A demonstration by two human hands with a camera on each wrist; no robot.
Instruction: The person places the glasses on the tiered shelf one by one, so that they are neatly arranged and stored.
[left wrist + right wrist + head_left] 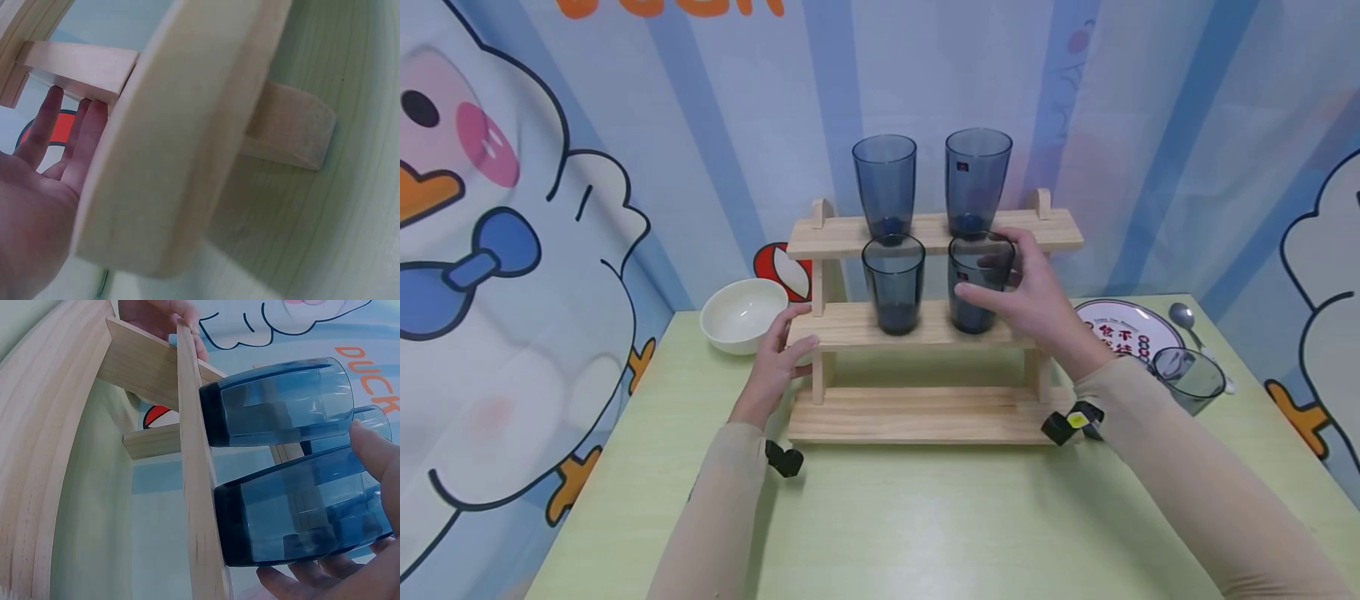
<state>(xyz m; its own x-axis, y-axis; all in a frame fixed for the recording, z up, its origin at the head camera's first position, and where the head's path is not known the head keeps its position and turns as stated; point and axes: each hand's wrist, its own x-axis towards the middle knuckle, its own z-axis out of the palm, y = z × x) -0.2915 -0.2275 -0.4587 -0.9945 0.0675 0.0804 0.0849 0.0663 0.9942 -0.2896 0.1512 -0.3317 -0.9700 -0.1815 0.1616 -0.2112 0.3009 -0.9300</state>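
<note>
My right hand (1037,300) is round a blue-tinted drinking glass (973,308) on the right of the middle shelf, thumb in front and fingers behind. In the right wrist view, that glass (300,512) stands with its base on the shelf. A matching glass (895,292) is to its left. Two more glasses, one left (884,183) and one right (977,183), stand on the top shelf. With my left hand (775,367) I grip the left end of the three-tier wooden rack (925,425) at its middle shelf; the left wrist view shows fingers (94,137) against its wood.
Left of the rack sits a white bowl (726,317). On the right lie a printed plate (1157,321) and a spoon (1182,317), with another glass (1195,383) in front of them, beside my right sleeve. A cartoon-printed curtain (737,125) hangs behind the table (925,525).
</note>
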